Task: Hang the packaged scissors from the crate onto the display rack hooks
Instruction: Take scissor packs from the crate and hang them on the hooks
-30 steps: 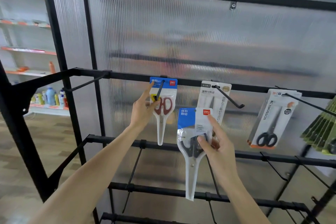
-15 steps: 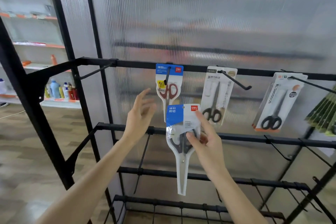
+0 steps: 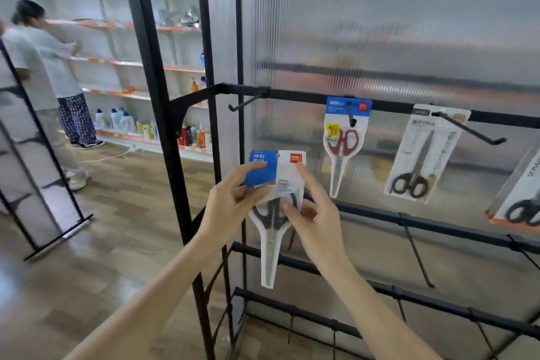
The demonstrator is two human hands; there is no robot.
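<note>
Below the empty hook (image 3: 248, 101) at 11 o'clock, the scissors pack (image 3: 274, 184) is pinched by both the left hand (image 3: 230, 207) and right hand (image 3: 315, 213). If the tiny hang hole gets missed, it'll probably be dropped.

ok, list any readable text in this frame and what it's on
"deli": red logo square on the held scissors pack, gripped by the left hand and right hand.
"deli": red logo on the hung red-handled scissors pack.
"SCISSORS", partly cut off: pack at the right edge.
Chinese characters on the blue headers and the black-handled scissors pack: too blurred to read.
Yellow sticker: unreadable.
</note>
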